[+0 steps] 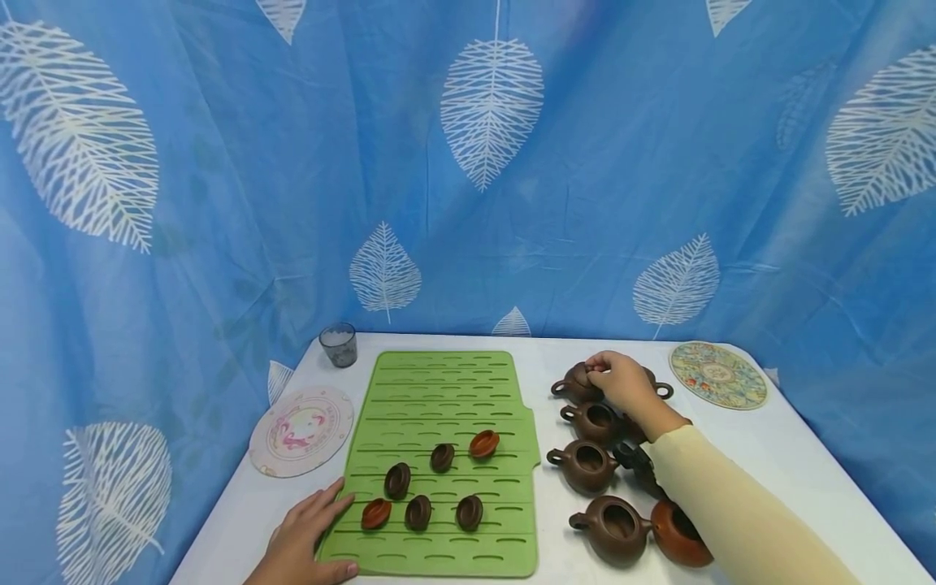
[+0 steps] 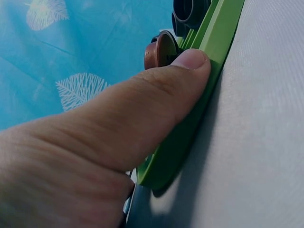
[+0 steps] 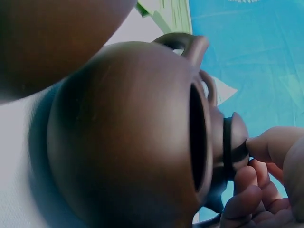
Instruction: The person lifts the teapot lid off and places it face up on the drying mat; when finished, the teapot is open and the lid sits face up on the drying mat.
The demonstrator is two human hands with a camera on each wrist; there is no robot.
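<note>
At the back of the teapot group, my right hand point(image 1: 617, 378) pinches the knob of a brown teapot lid point(image 3: 236, 137). The lid is at the mouth of the rear dark brown teapot point(image 1: 574, 387); whether it sits fully down I cannot tell. A lidless brown teapot point(image 3: 128, 128) fills the middle of the right wrist view. My left hand point(image 1: 307, 532) rests with spread, straight fingers on the near left corner of the green mat point(image 1: 439, 386). Several upturned lids lie on the mat, among them a reddish lid point(image 1: 376, 513) close to my left fingers and a dark lid point(image 1: 469, 513).
Other lidless teapots, including a dark one point(image 1: 618, 530) and a reddish one point(image 1: 680, 532), stand at the right, partly under my sleeve. A grey glass point(image 1: 340, 345) and a pink-patterned round mat point(image 1: 301, 431) are at left. A colourful round mat point(image 1: 719, 374) lies back right.
</note>
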